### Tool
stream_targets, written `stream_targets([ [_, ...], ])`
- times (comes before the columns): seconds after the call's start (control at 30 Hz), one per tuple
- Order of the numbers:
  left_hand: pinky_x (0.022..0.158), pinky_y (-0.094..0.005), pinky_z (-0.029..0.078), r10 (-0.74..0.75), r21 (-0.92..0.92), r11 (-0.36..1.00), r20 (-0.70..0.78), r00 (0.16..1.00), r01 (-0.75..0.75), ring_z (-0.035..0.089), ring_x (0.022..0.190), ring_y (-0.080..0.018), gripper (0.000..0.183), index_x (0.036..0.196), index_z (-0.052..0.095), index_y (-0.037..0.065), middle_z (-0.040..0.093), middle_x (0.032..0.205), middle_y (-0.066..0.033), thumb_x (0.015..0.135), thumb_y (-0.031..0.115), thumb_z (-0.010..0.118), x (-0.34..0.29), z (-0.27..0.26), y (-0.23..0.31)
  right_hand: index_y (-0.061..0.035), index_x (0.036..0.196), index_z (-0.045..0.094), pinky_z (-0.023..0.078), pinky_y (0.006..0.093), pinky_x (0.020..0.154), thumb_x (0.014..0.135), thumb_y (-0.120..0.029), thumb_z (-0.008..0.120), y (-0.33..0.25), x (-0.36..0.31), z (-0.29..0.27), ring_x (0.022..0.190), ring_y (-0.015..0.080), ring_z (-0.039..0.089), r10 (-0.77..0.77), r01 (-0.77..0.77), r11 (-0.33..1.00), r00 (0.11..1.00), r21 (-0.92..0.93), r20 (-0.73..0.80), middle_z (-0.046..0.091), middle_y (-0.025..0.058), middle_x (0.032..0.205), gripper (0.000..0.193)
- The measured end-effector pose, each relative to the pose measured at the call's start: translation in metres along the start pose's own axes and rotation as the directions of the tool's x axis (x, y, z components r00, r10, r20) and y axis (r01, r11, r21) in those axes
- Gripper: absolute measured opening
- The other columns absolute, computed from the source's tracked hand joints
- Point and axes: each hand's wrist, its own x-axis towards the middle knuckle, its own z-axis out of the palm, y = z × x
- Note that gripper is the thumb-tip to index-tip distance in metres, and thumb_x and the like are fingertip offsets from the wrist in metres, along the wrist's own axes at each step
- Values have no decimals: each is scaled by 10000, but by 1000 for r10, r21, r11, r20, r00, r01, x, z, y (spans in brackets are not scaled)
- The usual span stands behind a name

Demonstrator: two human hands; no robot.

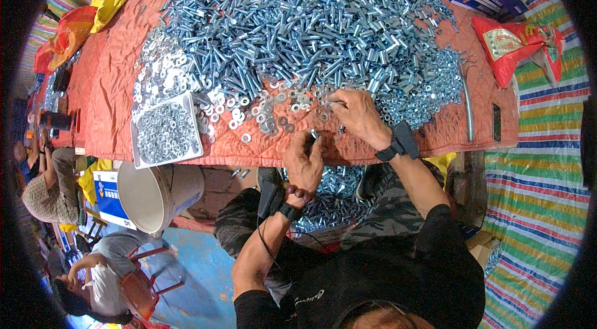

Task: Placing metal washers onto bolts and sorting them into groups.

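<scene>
Near the table's front edge my left hand [303,162] is closed, with a small silver bolt [314,134] sticking up between thumb and forefinger. To its right and farther in, my right hand [362,119] reaches to the loose flat washers [300,100]. Its thumb and forefinger are pinched together among them; whatever they hold is too small to make out. Beyond both hands spreads a big heap of bolts and metal sleeves [298,18]. Small nuts [416,102] lie heaped by my right wrist.
A white tray [198,122] of small washers sits at the table's front left. Below it stands a white bucket [146,198]. More metal parts [329,204] lie under the table edge by my legs. A metal rod [468,105] lies at right. Other people [106,285] sit at left.
</scene>
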Motion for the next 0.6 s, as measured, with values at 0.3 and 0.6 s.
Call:
stream_targets([
  [0.3,591,-365,469,53,67,996,8,999,-53,590,619,-281,172,986,618,3,601,726,-150,866,123,649,0,-7,8,-5,904,663,473,429,697,770,-85,683,-6,-5,1,768,345,594,-222,237,968,962,-86,160,612,155,810,158],
  [0.6,598,-371,466,62,62,996,16,998,-63,587,633,-293,122,943,599,4,600,729,-147,885,108,627,1,-7,8,20,843,616,480,421,628,795,-73,656,-4,9,12,691,354,621,-41,39,996,999,74,29,623,193,738,112],
])
